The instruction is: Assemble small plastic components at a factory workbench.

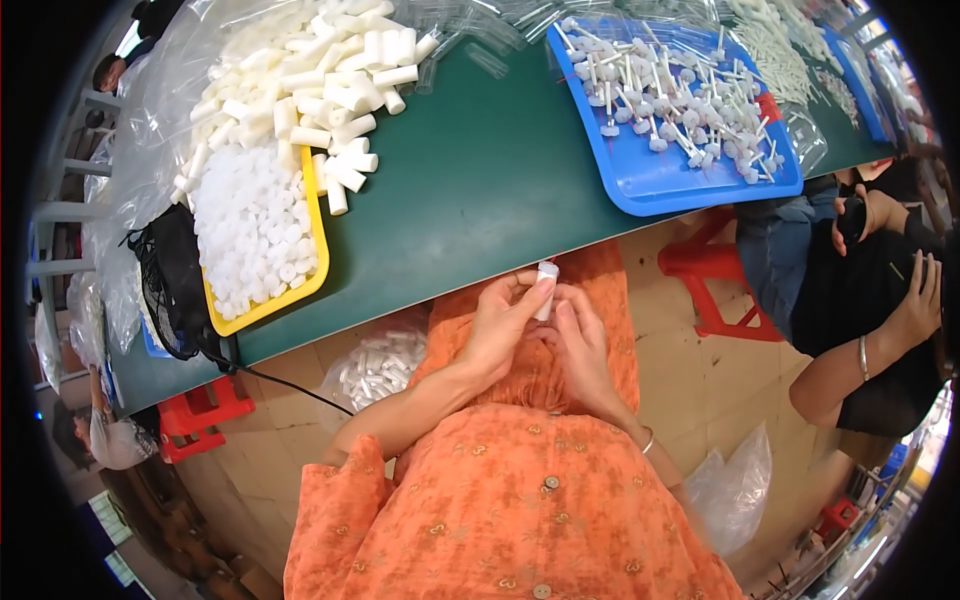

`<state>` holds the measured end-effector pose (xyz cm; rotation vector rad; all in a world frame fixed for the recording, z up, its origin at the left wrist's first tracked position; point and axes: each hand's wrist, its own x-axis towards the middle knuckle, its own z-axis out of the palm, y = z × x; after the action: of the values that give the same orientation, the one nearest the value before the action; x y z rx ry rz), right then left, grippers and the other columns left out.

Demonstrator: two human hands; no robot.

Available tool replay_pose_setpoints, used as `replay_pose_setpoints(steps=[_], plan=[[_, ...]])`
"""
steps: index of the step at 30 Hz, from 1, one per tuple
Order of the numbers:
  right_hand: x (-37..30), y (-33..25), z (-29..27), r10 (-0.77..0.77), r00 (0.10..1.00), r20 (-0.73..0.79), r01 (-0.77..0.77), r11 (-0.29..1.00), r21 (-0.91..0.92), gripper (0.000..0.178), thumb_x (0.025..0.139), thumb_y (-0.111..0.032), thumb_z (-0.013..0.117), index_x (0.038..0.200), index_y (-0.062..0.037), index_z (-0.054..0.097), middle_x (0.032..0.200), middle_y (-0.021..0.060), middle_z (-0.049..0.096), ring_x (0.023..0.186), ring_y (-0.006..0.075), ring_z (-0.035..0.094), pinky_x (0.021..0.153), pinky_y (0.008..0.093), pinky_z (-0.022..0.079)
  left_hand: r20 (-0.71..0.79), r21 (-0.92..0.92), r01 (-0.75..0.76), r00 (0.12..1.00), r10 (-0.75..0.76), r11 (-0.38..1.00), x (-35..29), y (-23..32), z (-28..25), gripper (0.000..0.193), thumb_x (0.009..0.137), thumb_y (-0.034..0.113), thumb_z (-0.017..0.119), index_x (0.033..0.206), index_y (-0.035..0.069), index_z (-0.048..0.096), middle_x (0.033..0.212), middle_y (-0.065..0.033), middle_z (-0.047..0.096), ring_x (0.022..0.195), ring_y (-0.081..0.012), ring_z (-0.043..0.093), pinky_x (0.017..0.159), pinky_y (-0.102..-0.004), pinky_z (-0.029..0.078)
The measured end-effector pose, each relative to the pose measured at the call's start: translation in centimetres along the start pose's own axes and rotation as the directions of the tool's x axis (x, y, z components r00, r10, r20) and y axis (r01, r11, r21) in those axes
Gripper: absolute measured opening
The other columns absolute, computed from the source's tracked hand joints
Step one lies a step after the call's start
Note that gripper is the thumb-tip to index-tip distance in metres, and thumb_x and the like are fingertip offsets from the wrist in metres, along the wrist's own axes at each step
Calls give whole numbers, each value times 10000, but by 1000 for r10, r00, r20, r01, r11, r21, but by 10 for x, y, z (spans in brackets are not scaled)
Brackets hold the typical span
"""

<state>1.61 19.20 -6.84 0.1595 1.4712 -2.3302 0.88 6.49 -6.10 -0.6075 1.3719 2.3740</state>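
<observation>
Orange buttoned shirt nearest us, and just past it the action: a small white tube, held near upright over the lap, just off the green table's edge! Left hand pinches it, thumb across the side; right hand curls narrowly round it from the other side. Yellow tray of white caps to the left, blue tray to the right!

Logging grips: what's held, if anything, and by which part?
The left hand pinches a small white plastic-looking cylinder by its side; whether the right hand grips is unclear.
</observation>
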Motion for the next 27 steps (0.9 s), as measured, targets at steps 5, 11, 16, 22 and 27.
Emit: replay_pose_setpoints(steps=[5, 11, 16, 22, 27], plan=[[4, -3, 9, 246, 961, 130, -275, 912, 304, 420, 1060, -398, 371, 1248, -48, 506, 825, 13, 527, 633, 84, 487, 532, 229, 404, 22, 61, 133, 991, -134, 989, -2, 17, 5, 337, 961, 301, 626, 1152, 23, 608, 874, -6, 643, 670, -23, 567, 502, -178, 479], [15, -11, 21, 306, 949, 79, -304, 819, 486, 385, 1060, -422, 357, 892, -88, 449, 681, -24, 415, 515, 60, 309, 448, 214, 266, 26, -70, 235, 972, -234, 969, 1, 24, 4, 374, 1041, 290, 449, 1192, -15, 605, 1147, -82, 657, 754, -74, 597, 579, -222, 522], [19, -11, 10, 305, 950, 64, -308, 887, 344, 358, 1066, -397, 348, 915, -89, 449, 668, -20, 420, 499, 57, 297, 437, 208, 249, 81, -141, 109, 992, -99, 984, 7, 12, 1, 327, 1019, 238, 500, 1192, -16, 611, 1137, -67, 658, 894, -101, 599, 826, -258, 491], [16, -20, 5, 362, 922, 140, -388, 860, 332, 321, 1064, -393, 350, 974, -103, 456, 649, -30, 382, 493, 58, 280, 437, 212, 239, 28, -187, 94, 996, -90, 978, 3, 24, 6, 304, 1012, 221, 512, 1190, -2, 616, 1137, -50, 647, 1004, -136, 584, 923, -302, 466], [17, -27, 12, 432, 881, 194, -444, 612, 655, 314, 1065, -397, 345, 997, -113, 459, 611, -45, 305, 489, 60, 244, 432, 208, 206, 80, -224, 222, 975, -209, 949, 1, 31, 9, 297, 1017, 226, 496, 1181, 11, 618, 1132, -58, 644, 1041, -156, 571, 928, -309, 463]])
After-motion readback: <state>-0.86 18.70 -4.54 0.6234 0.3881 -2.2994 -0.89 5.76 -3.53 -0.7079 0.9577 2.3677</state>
